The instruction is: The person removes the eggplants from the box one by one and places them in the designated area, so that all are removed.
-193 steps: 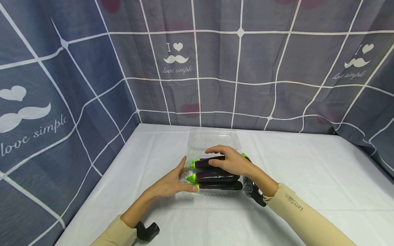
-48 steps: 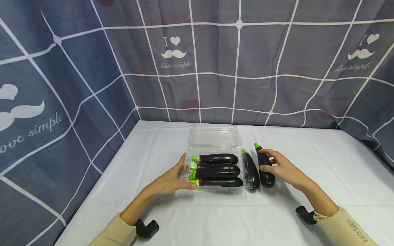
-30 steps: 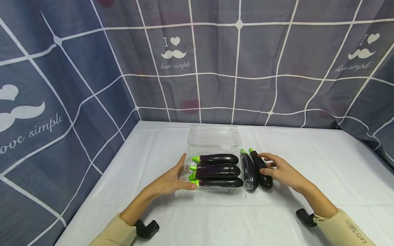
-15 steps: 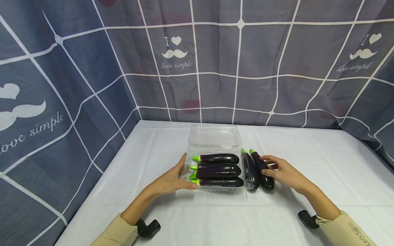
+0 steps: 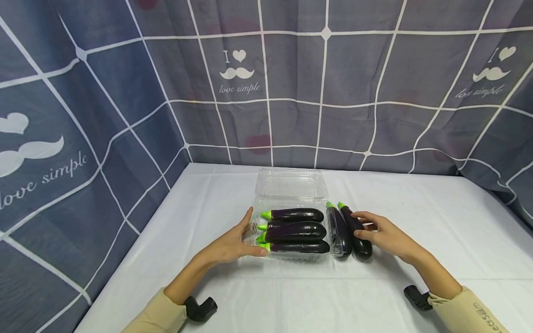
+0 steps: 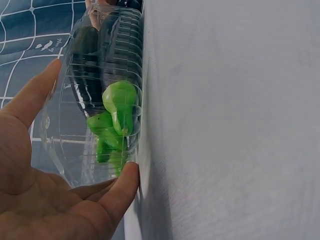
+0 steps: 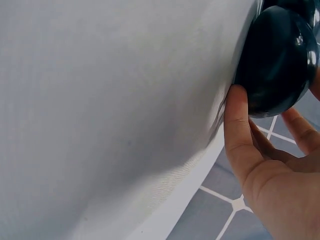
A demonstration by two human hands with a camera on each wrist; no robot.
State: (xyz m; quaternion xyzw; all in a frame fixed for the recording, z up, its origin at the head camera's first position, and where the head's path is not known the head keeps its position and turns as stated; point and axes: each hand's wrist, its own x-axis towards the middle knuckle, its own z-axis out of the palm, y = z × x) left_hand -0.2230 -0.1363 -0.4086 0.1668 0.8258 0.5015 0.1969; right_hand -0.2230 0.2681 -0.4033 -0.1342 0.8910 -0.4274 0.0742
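A clear plastic clamshell box lies open, lid laid back, with several dark purple eggplants inside, green stems leftward. My left hand spreads thumb and fingers against the box's left end; in the left wrist view green stems show through its ribbed wall. Right of the box, one eggplant lies along its side. Beside that lies a second eggplant, stem pointing away. My right hand touches this outer eggplant with its fingertips from the right; the right wrist view shows a finger at its underside.
A white cloth covers the table. Grey-blue checked curtains stand behind it and on the left. A black wrist mount sits at my left cuff, and another wrist mount at my right.
Since the oldest frame, my right hand has gone from the box to the right, where a second eggplant now lies. It then slid slightly left beside the other. My left hand stays put.
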